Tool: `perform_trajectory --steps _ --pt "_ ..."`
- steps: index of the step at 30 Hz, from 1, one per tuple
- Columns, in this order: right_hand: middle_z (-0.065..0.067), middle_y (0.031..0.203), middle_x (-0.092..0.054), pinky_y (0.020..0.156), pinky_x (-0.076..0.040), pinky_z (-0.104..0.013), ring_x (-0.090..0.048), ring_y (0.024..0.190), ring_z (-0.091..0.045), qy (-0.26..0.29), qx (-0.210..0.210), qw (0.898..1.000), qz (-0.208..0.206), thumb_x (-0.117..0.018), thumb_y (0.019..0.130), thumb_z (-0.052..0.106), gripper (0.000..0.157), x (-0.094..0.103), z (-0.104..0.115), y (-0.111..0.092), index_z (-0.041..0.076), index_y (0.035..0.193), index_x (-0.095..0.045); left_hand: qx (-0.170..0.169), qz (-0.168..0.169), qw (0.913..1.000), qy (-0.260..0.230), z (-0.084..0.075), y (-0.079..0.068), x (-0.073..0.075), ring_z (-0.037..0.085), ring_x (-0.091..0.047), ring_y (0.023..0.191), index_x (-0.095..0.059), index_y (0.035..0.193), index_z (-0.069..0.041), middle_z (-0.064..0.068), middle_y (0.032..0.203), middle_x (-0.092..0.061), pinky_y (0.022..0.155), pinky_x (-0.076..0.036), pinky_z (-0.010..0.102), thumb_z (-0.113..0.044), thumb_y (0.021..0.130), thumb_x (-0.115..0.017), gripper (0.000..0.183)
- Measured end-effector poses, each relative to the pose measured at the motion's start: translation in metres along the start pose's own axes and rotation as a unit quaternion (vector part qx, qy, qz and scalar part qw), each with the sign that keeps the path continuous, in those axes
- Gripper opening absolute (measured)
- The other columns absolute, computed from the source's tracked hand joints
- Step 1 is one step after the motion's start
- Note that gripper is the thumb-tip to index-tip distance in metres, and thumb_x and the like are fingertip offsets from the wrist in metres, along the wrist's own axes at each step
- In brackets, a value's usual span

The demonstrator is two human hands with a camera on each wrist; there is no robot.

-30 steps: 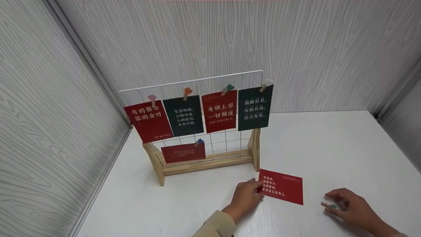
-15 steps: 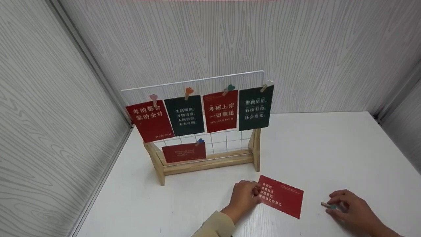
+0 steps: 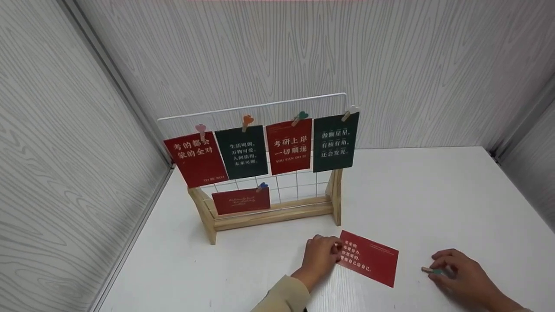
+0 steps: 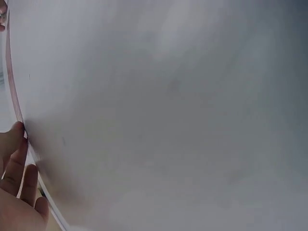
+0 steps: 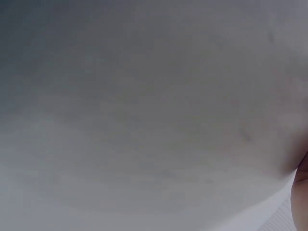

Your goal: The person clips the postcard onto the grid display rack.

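Note:
In the head view, my left hand (image 3: 318, 260) pinches the left end of a red postcard (image 3: 373, 262) with white writing, angled with its right end lower. The left wrist view shows the thumb and fingers (image 4: 13, 166) at the card's thin edge (image 4: 12, 82). To the right, my right hand (image 3: 466, 275) pinches a small wooden clothespin (image 3: 426, 270) with a green decoration, low over the white table. Part of the clothespin is hidden by the fingers. Only a sliver of the right hand (image 5: 301, 199) enters the right wrist view.
A white wire grid rack (image 3: 288, 190) on a wooden base (image 3: 277, 216) stands behind the hands. Red and green cards hang from it on heart clothespins, including a small red card (image 3: 240, 202) lower down. Wood-grain panels (image 3: 243, 56) enclose the white table (image 3: 425, 186).
The postcard has turned clockwise, its right end dropping toward me, while my left hand shifted slightly left. My right fingers have drawn closer together around the clothespin. The hanging cards stay put.

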State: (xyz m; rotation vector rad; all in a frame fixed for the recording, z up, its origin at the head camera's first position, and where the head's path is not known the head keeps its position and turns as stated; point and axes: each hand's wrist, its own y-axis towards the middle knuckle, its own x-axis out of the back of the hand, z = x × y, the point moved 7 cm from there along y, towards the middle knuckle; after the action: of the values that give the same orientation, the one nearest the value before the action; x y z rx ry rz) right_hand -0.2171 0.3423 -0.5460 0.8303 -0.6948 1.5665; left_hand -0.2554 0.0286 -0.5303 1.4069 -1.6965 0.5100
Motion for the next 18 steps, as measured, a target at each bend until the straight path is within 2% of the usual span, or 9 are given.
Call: perform_trajectory --steps 3,6,9,11,14,18 --pt "0.002 0.105 -0.061 0.079 -0.052 -0.026 -0.058 0.099 -0.021 -0.002 0.013 1.0 -0.009 -0.081 0.074 0.015 0.019 0.001 0.001 0.002 0.022 0.081 -0.065 -0.016 0.002 0.9998 0.014 -0.001 -0.001 0.001 0.007 -0.051 0.083 -0.07 0.108 -0.016 -0.01 0.081 -0.058 0.078 -0.042 0.028 -0.014 0.074 -0.081 0.035" --pt "0.004 0.103 -0.064 0.074 -0.05 -0.019 -0.058 0.093 -0.011 0.003 0.019 1.0 -0.02 -0.08 0.074 0.012 0.021 0.002 0.004 0.004 0.023 0.084 -0.064 -0.035 0.022 0.9986 0.034 -0.001 -0.003 0.001 0.016 -0.053 0.103 -0.064 0.121 -0.014 -0.003 0.104 -0.06 0.087 -0.043 0.033 -0.017 0.074 -0.081 0.05" --pt "0.003 0.102 -0.067 0.071 -0.05 -0.02 -0.058 0.085 -0.005 0.015 0.021 0.999 -0.025 -0.08 0.074 0.01 0.024 0.003 0.008 0.006 0.021 0.09 -0.065 -0.039 0.075 0.9958 0.034 0.0 -0.006 -0.002 0.022 -0.042 0.127 -0.053 0.135 -0.012 0.001 0.13 -0.053 0.1 -0.036 0.038 -0.018 0.078 -0.077 0.062" --pt "0.001 0.101 -0.068 0.069 -0.05 -0.021 -0.057 0.081 -0.005 0.021 0.018 0.999 -0.021 -0.08 0.075 0.011 0.024 0.003 0.01 0.007 0.019 0.093 -0.067 -0.042 0.116 0.9918 0.032 0.0 -0.007 -0.004 0.024 -0.032 0.135 -0.046 0.141 -0.011 0.003 0.141 -0.045 0.105 -0.031 0.04 -0.018 0.08 -0.073 0.067" --pt "0.002 0.1 -0.068 0.07 -0.051 -0.022 -0.057 0.08 -0.005 0.029 0.017 0.999 -0.013 -0.08 0.076 0.012 0.023 0.001 0.014 0.009 0.019 0.094 -0.068 -0.048 0.155 0.9863 0.031 -0.001 -0.009 -0.006 0.024 -0.025 0.139 -0.04 0.145 -0.011 0.003 0.147 -0.038 0.108 -0.027 0.04 -0.018 0.08 -0.071 0.072" --pt "0.004 0.098 -0.068 0.07 -0.051 -0.022 -0.059 0.081 -0.007 0.04 0.021 0.999 -0.002 -0.079 0.078 0.014 0.021 -0.003 0.02 0.014 0.02 0.094 -0.068 -0.05 0.165 0.9846 0.031 0.0 -0.008 -0.007 0.022 -0.027 0.138 -0.039 0.145 -0.012 0.001 0.144 -0.042 0.106 -0.027 0.04 -0.019 0.078 -0.074 0.076"
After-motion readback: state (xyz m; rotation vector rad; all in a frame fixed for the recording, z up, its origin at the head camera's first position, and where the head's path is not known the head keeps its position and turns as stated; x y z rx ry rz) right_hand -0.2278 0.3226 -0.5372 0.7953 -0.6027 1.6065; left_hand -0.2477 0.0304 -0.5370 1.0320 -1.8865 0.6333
